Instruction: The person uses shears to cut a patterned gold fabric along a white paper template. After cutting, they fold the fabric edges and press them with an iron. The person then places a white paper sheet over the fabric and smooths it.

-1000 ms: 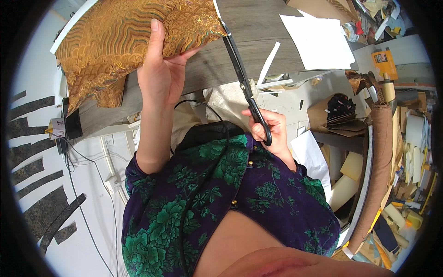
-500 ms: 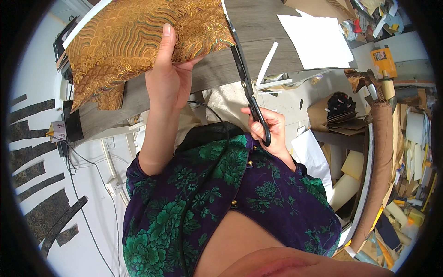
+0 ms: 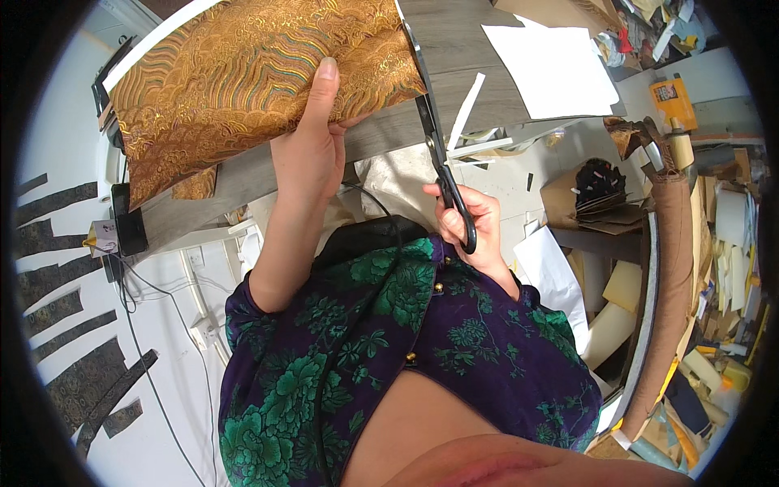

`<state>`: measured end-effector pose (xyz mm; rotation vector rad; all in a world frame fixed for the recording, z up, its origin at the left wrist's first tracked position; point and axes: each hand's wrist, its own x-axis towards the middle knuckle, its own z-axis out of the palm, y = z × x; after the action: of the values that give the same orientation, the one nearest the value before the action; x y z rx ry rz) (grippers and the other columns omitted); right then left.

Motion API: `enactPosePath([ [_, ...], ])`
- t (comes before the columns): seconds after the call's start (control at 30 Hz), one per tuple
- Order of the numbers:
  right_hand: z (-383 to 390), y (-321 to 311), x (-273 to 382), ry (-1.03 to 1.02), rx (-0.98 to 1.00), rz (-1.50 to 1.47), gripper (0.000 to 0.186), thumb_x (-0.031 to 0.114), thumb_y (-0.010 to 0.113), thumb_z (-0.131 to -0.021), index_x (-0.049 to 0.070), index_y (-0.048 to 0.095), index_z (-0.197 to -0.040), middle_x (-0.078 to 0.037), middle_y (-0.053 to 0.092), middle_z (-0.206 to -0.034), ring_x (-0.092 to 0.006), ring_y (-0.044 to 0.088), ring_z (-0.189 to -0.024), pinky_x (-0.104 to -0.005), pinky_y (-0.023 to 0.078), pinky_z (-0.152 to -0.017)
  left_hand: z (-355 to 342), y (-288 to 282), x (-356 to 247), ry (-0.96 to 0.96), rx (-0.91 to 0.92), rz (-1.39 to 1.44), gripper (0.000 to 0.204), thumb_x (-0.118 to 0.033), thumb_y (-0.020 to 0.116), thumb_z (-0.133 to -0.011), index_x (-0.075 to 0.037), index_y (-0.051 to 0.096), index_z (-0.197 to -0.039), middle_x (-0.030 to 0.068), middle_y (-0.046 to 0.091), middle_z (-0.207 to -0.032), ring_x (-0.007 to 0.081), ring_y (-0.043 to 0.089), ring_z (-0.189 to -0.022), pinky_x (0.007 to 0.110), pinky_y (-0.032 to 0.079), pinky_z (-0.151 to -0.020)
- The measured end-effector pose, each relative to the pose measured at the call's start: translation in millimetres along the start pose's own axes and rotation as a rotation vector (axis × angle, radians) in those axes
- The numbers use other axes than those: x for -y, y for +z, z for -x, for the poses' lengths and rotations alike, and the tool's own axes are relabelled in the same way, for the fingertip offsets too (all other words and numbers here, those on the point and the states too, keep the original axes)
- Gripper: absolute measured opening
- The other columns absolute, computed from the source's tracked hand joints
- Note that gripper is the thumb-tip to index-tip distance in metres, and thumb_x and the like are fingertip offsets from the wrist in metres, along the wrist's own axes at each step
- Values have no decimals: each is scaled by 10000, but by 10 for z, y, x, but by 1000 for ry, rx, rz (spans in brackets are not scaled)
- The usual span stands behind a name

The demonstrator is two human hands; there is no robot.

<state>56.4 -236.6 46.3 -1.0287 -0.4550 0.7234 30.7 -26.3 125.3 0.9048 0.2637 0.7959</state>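
A sheet of gold-brown brocade fabric (image 3: 219, 89) with wavy coloured lines hangs over the near edge of the grey wood-grain table (image 3: 462, 49). My left hand (image 3: 315, 146) grips its near edge, thumb on top and fingers underneath. A white border shows along the sheet's far left edge. Black-handled scissors (image 3: 439, 154) are in my right hand (image 3: 475, 223), fingers through the handles. Their blades point away from me and lie along the fabric's right edge. Another piece of the same brocade (image 3: 195, 184) shows below the sheet.
White paper (image 3: 552, 73) and narrow white strips (image 3: 467, 109) lie right of the scissors. A brown fabric roll (image 3: 669, 243) stands at right near an open cardboard box (image 3: 560, 199). Dark patterned fabric pieces (image 3: 89, 373) are at far left. A black cable (image 3: 381, 203) crosses my front.
My left hand and the brocade have shifted right and slightly toward me. The scissors have stayed nearly in place, with the fabric's right edge now lower along the blades.
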Motion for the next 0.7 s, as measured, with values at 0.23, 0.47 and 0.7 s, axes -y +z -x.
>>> enactPosePath([
  [0.23, 15, 21, -6, 4, -42, 31, 353, 98, 676, -863, -38, 599, -1180, 64, 500, -630, -7, 377, -487, -185, 256, -435, 4, 26, 23, 16, -26, -39, 383, -100, 625, -896, -39, 474, -1243, 66, 567, -1147, 184, 607, -1012, 395, 591, -766],
  [0.47, -27, 48, -10, -30, -58, -12, 352, 103, 665, -873, -40, 592, -1186, 65, 482, -617, -9, 371, -482, -189, 248, -431, 68, 5, 134, -61, 6, -94, 455, -95, 636, -889, -68, 419, -1288, 55, 519, -1205, 163, 561, -1056, 344, 549, -820],
  [0.7, -17, 60, -58, -25, -90, -15, 348, 107, 664, -874, -43, 590, -1180, 67, 456, -584, -13, 344, -453, -200, 227, -421, 90, 85, 124, -101, -4, -71, 449, -78, 628, -887, -52, 422, -1285, 73, 528, -1199, 183, 582, -1047, 331, 577, -778],
])
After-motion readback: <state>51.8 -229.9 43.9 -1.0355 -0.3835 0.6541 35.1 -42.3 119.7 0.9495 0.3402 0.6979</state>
